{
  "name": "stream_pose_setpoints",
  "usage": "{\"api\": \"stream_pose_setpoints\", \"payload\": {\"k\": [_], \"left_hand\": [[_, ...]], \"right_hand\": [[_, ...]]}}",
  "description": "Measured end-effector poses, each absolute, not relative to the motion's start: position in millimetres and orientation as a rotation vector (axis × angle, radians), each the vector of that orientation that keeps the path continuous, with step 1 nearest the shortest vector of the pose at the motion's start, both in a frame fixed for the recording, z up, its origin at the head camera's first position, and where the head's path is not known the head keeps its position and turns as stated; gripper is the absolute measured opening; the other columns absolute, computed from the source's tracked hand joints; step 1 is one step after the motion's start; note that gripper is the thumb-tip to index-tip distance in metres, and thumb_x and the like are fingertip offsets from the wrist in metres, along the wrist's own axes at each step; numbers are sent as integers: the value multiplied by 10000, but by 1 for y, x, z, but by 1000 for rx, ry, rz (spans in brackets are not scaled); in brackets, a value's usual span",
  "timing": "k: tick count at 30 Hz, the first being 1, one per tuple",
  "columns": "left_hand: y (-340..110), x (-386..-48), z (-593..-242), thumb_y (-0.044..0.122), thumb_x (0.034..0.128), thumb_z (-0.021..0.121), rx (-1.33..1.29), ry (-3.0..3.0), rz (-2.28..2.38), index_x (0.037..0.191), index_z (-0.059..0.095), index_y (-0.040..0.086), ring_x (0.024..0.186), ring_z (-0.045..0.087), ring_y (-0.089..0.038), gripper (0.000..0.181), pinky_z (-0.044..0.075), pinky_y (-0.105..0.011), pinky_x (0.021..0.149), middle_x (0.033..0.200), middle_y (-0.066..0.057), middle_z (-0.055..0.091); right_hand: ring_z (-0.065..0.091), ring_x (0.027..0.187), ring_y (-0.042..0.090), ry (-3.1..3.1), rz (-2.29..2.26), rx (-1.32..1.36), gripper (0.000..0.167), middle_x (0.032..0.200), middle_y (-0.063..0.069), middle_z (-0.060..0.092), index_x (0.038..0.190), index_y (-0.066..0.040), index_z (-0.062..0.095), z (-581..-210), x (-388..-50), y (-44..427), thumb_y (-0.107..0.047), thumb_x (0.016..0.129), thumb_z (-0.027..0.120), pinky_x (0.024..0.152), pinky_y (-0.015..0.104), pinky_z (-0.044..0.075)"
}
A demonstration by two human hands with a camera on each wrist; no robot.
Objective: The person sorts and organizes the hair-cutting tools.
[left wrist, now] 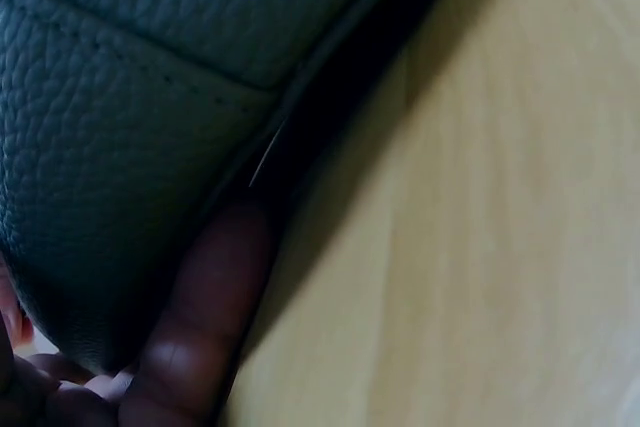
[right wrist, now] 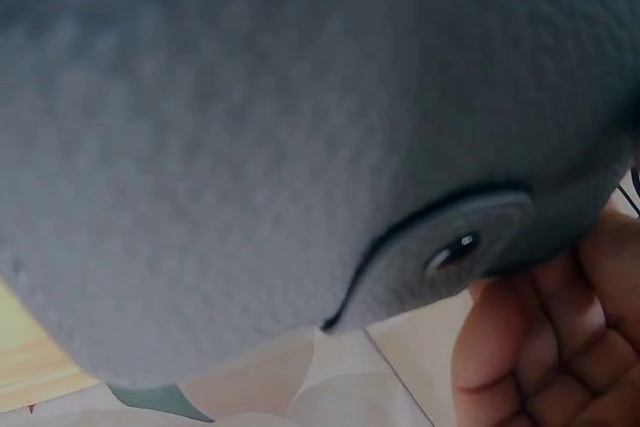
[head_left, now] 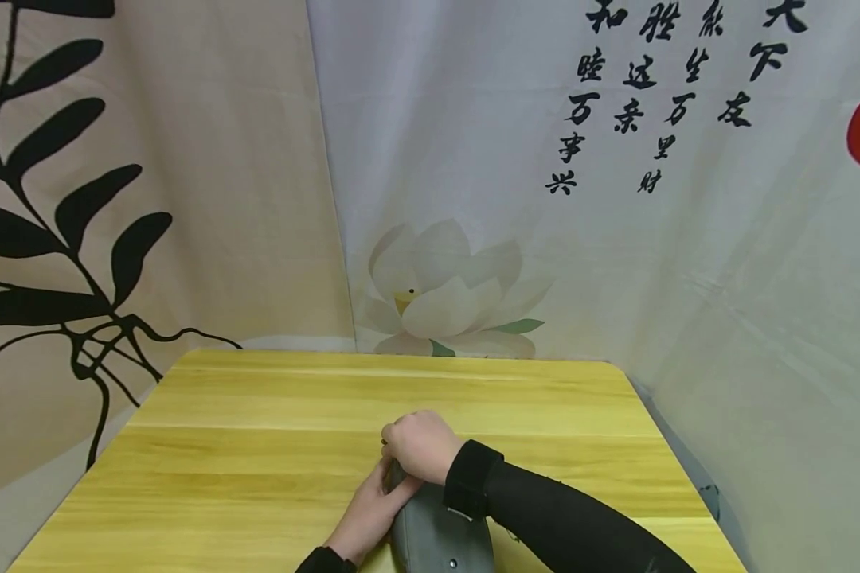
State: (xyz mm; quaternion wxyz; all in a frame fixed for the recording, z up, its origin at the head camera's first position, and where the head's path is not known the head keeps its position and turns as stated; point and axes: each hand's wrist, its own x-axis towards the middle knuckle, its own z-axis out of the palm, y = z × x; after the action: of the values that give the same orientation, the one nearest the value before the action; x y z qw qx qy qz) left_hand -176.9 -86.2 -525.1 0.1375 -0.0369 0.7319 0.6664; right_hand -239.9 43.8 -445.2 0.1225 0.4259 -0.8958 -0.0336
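Observation:
A grey pebbled-leather bag lies at the table's near middle, its lower end cut off by the head view. My left hand grips its far left side, thumb across the top; the left wrist view shows a finger pressed along the bag's stitched edge. Over the far end, my right hand is curled, with a small dark bit at its fingertips; what exactly it pinches is hidden. Close up, the right wrist view shows the bag's smooth side and a rounded tab with a metal rivet, beside curled fingers.
The pale wooden table spreads around the bag, with rounded far corners. Behind it hangs a cloth backdrop printed with leaves, a lotus and black writing. My right forearm crosses the bag from the lower right.

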Motion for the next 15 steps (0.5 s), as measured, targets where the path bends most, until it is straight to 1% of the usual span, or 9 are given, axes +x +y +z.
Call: {"api": "stream_pose_setpoints", "payload": {"k": [3, 9, 11, 15], "left_hand": [[-87, -176, -526, 642, 975, 693, -87, 2105, 1926, 1713, 224, 133, 1649, 157, -458, 1012, 273, -690, 1284, 1786, -200, 176], [-88, -177, -525, 650, 988, 667, -89, 2109, 1912, 1701, 232, 70, 1632, 219, -455, 1016, 294, -691, 1272, 1766, -226, 227], [-88, -178, -525, 647, 993, 661, -84, 2114, 1903, 1692, 251, 59, 1615, 272, -438, 1001, 318, -681, 1262, 1753, -228, 267], [-88, -177, -525, 633, 1010, 645, -56, 2125, 1887, 1679, 281, 49, 1521, 439, -385, 960, 433, -623, 1199, 1710, -227, 363]], "right_hand": [[570, 567, 13, -2633, -80, 1232, 173, 731, -100, 713, 880, -226, 774, -447, -241, 44, -312, 1025, 734, 540, 165, 462], [667, 646, 39, -2638, -67, 1195, 145, 790, -96, 757, 925, -220, 801, -449, -241, 44, -316, 1018, 746, 582, 190, 536], [677, 652, 48, -2653, -59, 1173, 144, 796, -86, 764, 938, -213, 806, -449, -241, 44, -314, 1020, 744, 586, 192, 543], [639, 597, 53, -2700, -47, 1106, 148, 762, -64, 747, 947, -201, 800, -448, -241, 45, -316, 1020, 743, 540, 184, 504]]}}
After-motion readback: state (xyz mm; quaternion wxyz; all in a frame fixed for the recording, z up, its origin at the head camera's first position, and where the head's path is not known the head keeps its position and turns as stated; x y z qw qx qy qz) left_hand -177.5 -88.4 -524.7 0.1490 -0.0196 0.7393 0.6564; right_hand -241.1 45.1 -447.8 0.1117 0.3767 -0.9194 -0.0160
